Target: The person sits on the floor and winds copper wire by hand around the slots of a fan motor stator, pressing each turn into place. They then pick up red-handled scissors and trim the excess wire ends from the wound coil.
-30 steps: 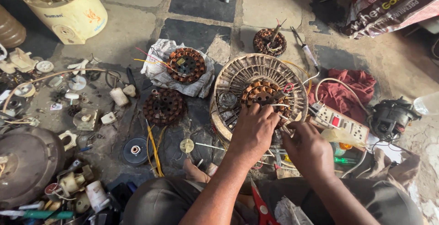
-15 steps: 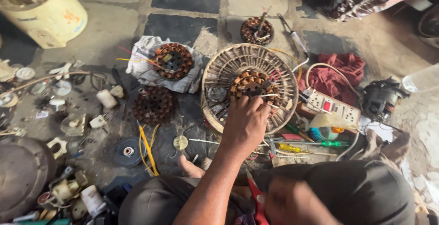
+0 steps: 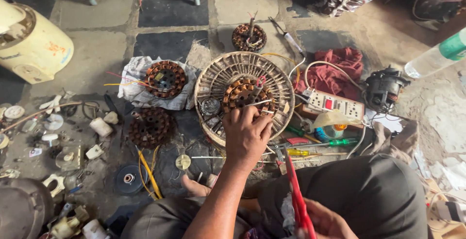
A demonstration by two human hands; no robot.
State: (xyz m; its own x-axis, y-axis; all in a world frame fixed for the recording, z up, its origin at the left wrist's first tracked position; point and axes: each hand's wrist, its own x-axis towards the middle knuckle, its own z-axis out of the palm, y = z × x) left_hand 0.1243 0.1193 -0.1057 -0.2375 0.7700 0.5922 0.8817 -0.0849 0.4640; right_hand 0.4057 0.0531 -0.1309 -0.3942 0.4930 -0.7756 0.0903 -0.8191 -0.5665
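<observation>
Landmark = round ribbed fan housing (image 3: 244,96), tan-grey w/ radial slat pattern; inside it a copper-brown wound stator (image 3: 245,93), the left hand (image 3: 246,137) on it. Left of housing: copper/rust stator (image 3: 166,78) on white-grey printed cloth (image 3: 133,81), below that a darker rust-brown stator (image 3: 151,127), yellow wires (image 3: 145,171), & far left a cream-yellow drum (image 3: 31,45). Right of housing: dark red rag (image 3: 337,71), white power strip w/ red switch (image 3: 332,105), green- & yellow-handled screwdrivers (image 3: 315,147); near side, red-handled tool (image 3: 296,200) in the right hand (image 3: 325,222).
</observation>
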